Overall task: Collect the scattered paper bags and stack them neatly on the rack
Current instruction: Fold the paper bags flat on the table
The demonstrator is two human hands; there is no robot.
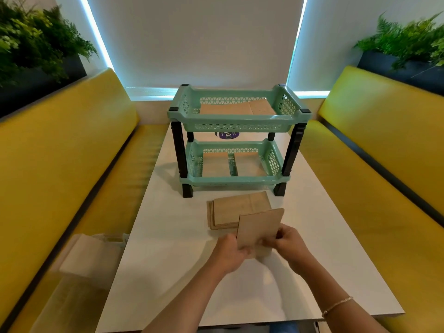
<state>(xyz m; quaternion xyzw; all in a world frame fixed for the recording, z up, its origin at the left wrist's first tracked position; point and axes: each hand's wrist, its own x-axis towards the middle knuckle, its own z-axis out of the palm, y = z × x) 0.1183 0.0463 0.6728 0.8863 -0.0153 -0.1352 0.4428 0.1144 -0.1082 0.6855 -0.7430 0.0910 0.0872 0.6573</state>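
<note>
Where both hands pinch, paper bag (260,228) stands upright

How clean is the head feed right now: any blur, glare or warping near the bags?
Head view: the bag held by the left hand and right hand is slightly motion-soft; the stack of bags and rack read clearly; wide-angle warping bows the benches at the edges; bright strips beside the blind bloom; the frame's left edge smears.
</note>
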